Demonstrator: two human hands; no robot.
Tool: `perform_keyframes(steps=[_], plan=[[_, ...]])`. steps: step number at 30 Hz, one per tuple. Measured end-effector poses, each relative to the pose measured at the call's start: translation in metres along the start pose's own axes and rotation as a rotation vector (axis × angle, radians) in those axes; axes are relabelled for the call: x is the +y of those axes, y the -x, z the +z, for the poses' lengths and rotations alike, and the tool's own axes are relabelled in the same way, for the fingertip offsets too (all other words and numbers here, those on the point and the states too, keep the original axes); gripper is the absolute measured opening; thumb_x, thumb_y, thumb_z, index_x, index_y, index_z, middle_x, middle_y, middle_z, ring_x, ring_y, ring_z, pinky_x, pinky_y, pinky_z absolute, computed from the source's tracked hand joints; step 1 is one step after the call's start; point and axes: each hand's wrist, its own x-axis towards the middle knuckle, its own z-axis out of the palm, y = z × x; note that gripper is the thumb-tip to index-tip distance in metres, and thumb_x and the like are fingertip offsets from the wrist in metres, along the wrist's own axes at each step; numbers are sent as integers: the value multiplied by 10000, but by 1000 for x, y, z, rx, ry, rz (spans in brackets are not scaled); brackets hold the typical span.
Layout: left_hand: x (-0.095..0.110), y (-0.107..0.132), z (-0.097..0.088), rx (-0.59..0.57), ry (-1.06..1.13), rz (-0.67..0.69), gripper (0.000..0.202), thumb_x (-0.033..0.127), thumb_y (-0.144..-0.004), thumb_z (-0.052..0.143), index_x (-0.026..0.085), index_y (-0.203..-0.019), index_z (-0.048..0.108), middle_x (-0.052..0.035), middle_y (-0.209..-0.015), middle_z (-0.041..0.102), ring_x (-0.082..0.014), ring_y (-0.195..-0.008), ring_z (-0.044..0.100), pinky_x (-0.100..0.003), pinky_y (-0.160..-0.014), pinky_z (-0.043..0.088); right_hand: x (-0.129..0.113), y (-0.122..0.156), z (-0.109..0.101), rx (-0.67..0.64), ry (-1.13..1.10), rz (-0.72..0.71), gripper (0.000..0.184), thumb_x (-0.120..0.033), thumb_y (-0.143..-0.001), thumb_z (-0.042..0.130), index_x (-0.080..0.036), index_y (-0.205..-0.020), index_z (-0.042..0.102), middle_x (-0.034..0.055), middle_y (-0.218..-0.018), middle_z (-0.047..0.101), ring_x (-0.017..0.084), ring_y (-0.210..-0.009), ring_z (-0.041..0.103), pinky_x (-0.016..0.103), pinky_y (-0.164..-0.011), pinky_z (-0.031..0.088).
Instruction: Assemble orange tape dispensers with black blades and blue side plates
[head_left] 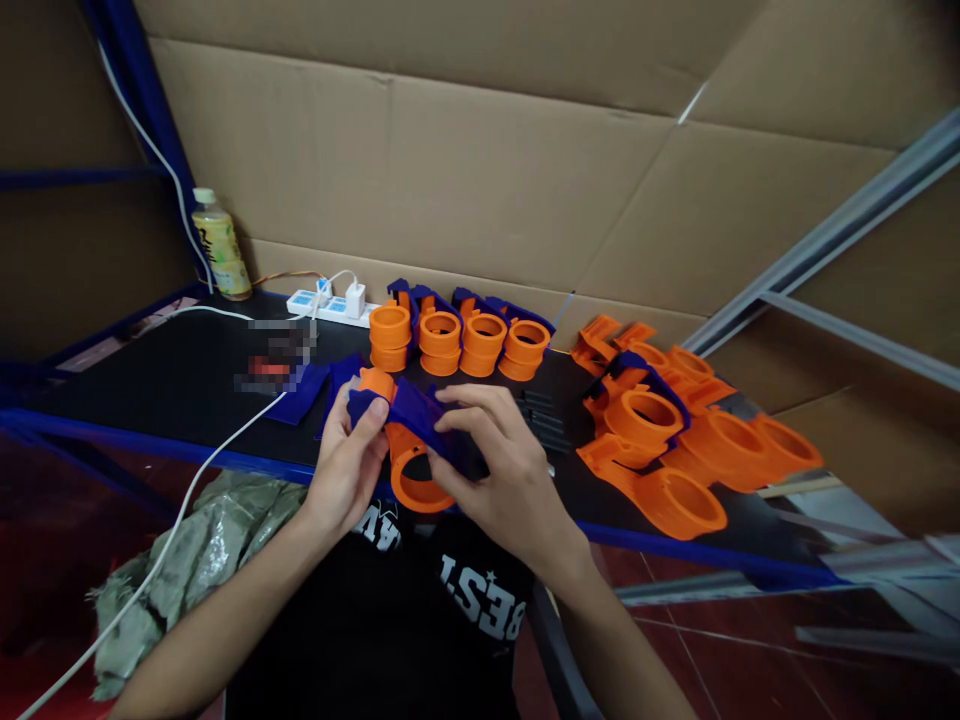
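Observation:
Over the table's front edge, my left hand point(349, 465) grips an orange plastic part with a round ring point(421, 482) at its lower end. A dark blue plastic piece point(420, 412) lies across the orange part, and the left thumb presses on its near end. My right hand point(499, 465) has curved fingers and thumb at the other end of the blue piece, touching it. How the two plastic parts join is hidden by the fingers. Just behind my left hand, flat blue pieces point(300, 395) rest on the table.
Orange ring parts with blue pieces point(484, 345) stand in a row at the back. More orange parts point(682, 500) are piled at the right, near dark rods point(541, 420). A power strip point(337, 308), a bottle point(221, 245) and a white cable point(202, 465) are at the left.

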Motion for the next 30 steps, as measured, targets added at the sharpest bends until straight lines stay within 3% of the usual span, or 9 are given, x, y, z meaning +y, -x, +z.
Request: perform_keyframes(steps=[3, 10, 15, 22, 26, 30], plan=[[-2, 3, 0, -19, -15, -26, 360, 316, -801, 830, 228, -1094, 639, -17, -1048, 744, -174, -986, 717, -327, -968, 544, 6, 7, 3, -78, -247, 91, 176, -217, -908, 692, -237, -1036, 573, 88, -1428, 575, 223, -1312, 560, 388, -1084, 466], [-3, 7, 1, -89, -43, -90, 488, 420, -796, 821, 238, -1202, 621, -64, -1146, 725, -230, -1087, 694, -369, -985, 530, 14, 16, 4, -41, -425, 212, 184, -238, -889, 734, -251, -1019, 604, 72, -1351, 633, 223, -1254, 603, 390, -1067, 458], [-6, 13, -3, -159, -198, -50, 484, 301, -749, 857, 238, -1180, 647, -33, -1043, 705, -195, -961, 680, -295, -870, 541, 12, 21, -2, -77, -566, 314, 217, -277, -844, 783, -243, -980, 618, 78, -1341, 623, 246, -1255, 579, 400, -1072, 436], [-3, 20, -3, -335, -381, -2, 575, 251, -648, 902, 202, -1177, 683, -45, -1024, 679, -198, -920, 620, -266, -830, 502, 16, 24, 7, 93, -908, 605, 265, -329, -776, 837, -237, -903, 624, 10, -963, 616, 150, -863, 578, 261, -795, 487], [2, 19, -5, -415, -407, -48, 652, 302, -589, 927, 193, -1184, 684, -50, -1001, 665, -201, -872, 597, -273, -776, 495, 15, 23, 9, 61, -1115, 711, 366, -345, -663, 915, -233, -879, 643, -6, -889, 589, 129, -790, 544, 227, -716, 463], [10, 16, -8, -473, -442, -39, 731, 375, -498, 960, 183, -1150, 692, -62, -1013, 633, -222, -881, 581, -304, -792, 490, 6, 22, 7, 37, -1186, 740, 371, -357, -641, 927, -221, -824, 634, -4, -875, 589, 125, -779, 536, 221, -697, 451]])
